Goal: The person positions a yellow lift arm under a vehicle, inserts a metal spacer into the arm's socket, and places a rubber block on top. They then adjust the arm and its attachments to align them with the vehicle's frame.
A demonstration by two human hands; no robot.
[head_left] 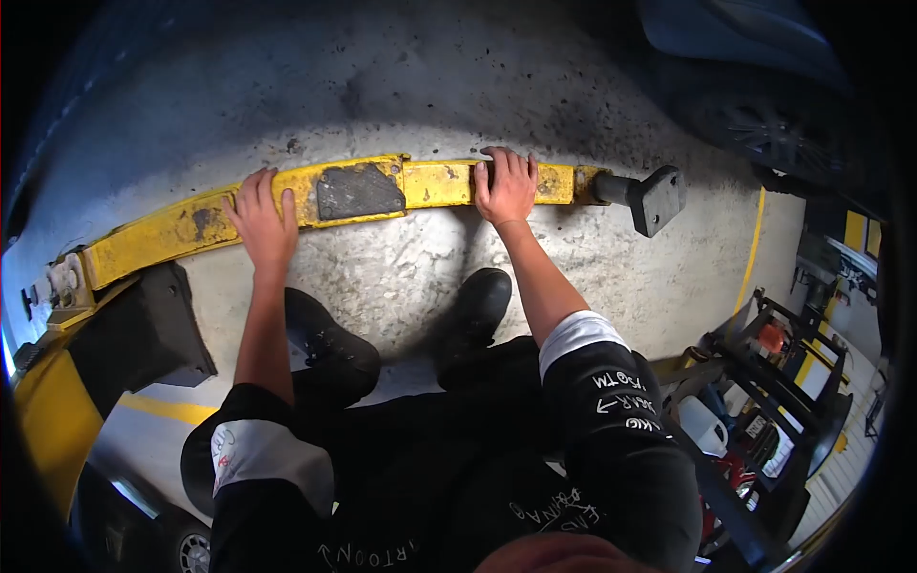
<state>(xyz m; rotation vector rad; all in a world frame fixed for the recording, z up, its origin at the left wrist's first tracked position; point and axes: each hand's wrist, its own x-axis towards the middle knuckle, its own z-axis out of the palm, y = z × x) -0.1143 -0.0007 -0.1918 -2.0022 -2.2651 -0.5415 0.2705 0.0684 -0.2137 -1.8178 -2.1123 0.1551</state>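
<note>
A long yellow car lift arm [439, 183] stretches across in front of me, its paint scuffed and stained. My left hand [261, 222] rests over its thicker section, fingers curled toward the far edge and thumb spread along the side. A worn black pad [359, 192] is fixed to the arm just right of that hand. On the narrower extension, my right hand [507, 187] is wrapped over the top. Beyond it, at the arm's right end, a grey-black lifting pad [658, 201] sits on a short round post. The fingertips are partly hidden.
The arm's left end meets a pivot [69, 286] near a black and yellow lift post [57, 420]. A vehicle wheel [769, 129] stands upper right. My shoes [482, 301] are on the stained concrete floor [401, 277]. A black metal frame [764, 382] stands lower right.
</note>
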